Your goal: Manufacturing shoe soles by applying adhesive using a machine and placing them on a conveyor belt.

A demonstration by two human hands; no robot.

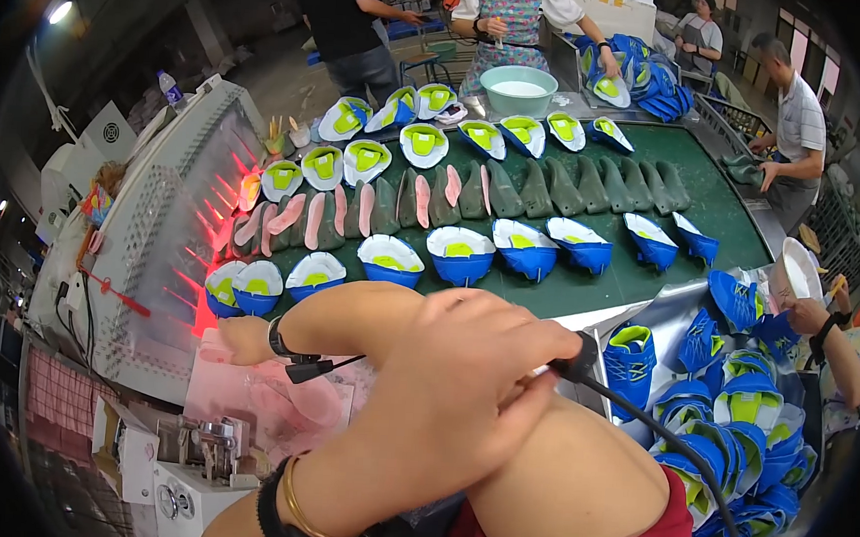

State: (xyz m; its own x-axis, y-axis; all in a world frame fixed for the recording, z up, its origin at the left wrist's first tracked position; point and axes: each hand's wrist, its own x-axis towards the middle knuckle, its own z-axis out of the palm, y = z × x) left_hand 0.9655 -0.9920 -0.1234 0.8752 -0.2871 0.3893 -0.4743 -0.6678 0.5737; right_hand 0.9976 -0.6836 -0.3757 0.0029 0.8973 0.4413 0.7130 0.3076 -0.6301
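My left hand [473,370] pinches cable plug [582,359]; right hand [241,341] at 8 o'clock, grip unclear. Lasts [384,209] at 10 o'clock carry insoles [366,210]; at 2, none visible.

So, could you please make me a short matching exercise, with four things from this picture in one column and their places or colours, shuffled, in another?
1. Black cable
2. Right hand
3. Basin
4. Shoe lasts

A. Near the red glow
B. Dark, in a row across the green table
C. Pale green and round
D. At the left hand's fingertips

Pairs: 1-D, 2-A, 3-C, 4-B
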